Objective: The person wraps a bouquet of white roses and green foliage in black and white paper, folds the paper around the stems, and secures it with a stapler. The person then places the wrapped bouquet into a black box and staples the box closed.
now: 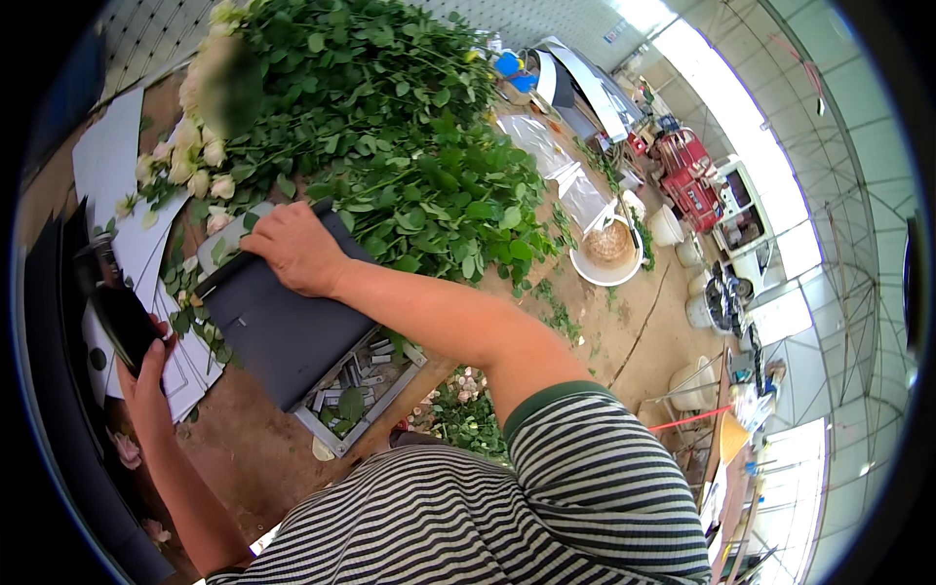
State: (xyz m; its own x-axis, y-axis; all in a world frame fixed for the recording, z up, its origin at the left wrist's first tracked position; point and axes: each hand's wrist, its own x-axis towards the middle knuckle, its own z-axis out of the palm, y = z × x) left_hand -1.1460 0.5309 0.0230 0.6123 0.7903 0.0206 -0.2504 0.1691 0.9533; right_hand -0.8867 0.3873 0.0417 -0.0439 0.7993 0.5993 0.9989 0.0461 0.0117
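Observation:
My left hand grips a black hand tool, which looks like a stapler with a shiny metal part near its far end. Across the worktable, my right hand curls over the folded far edge of a dark grey sheet. That sheet lies over a metal-framed tray. Small grey metal strips, probably staples, and a leaf show in the tray's uncovered near corner. Beyond the right hand, leafy rose stems are heaped, with cream rose heads at their left end.
White card sheets lie between the left hand and the roses. Dark sheets stand along the left edge. On the floor are a white basin, clear plastic film and more roses. A red vehicle and buckets stand farther off.

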